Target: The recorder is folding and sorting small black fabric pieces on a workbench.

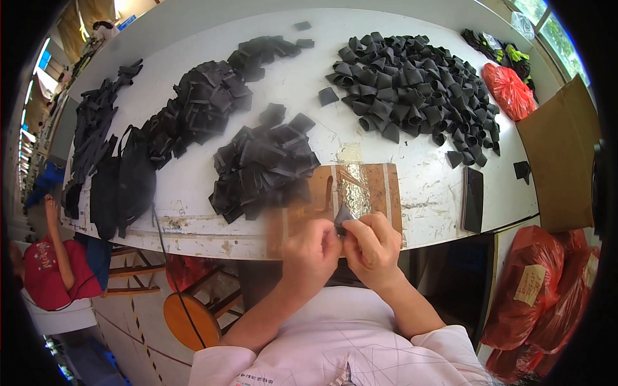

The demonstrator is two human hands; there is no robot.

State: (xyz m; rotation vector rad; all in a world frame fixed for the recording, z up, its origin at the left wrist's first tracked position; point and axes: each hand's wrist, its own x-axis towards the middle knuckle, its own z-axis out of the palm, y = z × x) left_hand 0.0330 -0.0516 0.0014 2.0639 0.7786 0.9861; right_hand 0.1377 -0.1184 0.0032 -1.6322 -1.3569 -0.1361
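Close to the table's front edge, both my hands meet at a small black fabric piece [343,214] that narrows to a point at its far end. My right hand [373,249] pinches it between thumb and fingers. On its left side my left hand [311,252] is closed, fingertips pressed against the same piece. Below them lies a brown board [387,193] with shiny clear tape down its middle. A heap of flat black pieces [264,164] borders the board on the left. Farther off to the right is a large pile of black pieces curled into cone shapes [412,87].
More flat black pieces [209,96] trail across the white table [302,71]. Black strips [96,128] and a black bag [135,174] lie at left. A phone [472,199], red bag [508,90] and cardboard box [566,154] are right. A stool [190,318] stands below; another person [61,264] sits left.
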